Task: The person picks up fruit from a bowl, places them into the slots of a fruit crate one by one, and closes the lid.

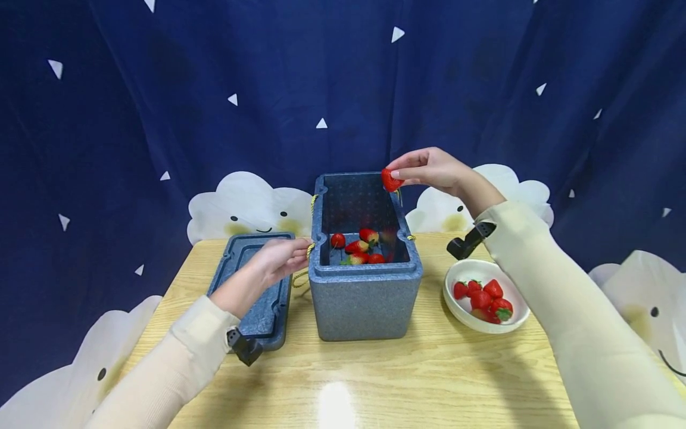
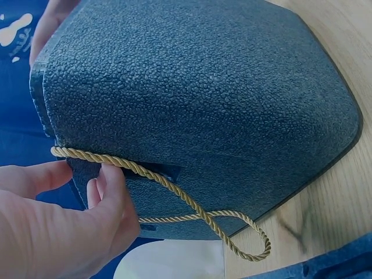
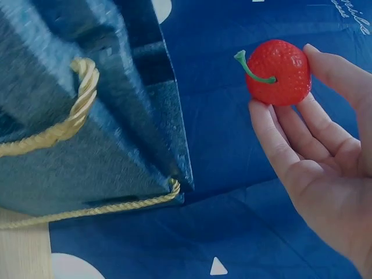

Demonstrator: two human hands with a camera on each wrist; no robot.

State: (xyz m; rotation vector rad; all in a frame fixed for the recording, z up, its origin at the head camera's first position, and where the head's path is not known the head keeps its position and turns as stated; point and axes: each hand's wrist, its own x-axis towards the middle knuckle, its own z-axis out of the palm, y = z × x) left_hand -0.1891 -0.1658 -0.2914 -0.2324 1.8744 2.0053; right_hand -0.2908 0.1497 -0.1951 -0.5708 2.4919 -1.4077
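A blue-grey foam box [image 1: 364, 307] stands lidless on the table, with several strawberries [image 1: 356, 246] on its floor. My left hand [image 1: 281, 259] grips the left wall near the rim, beside a gold cord handle [image 2: 192, 200]; the wall hides part of the fingertips. Above the box's far right corner, my right hand [image 1: 431, 168] pinches a red strawberry [image 3: 279, 72] between thumb and fingers. A thin green stem shows on that strawberry in the right wrist view. More strawberries [image 1: 480, 300] lie in a white bowl [image 1: 455, 310] to the right.
The box's lid [image 1: 257, 322] lies flat on the wooden table [image 1: 375, 381], left of the box. A second gold cord [image 3: 87, 99] hangs on the box's right side. Behind the table is a dark blue curtain [image 1: 278, 71] with white triangles and clouds.
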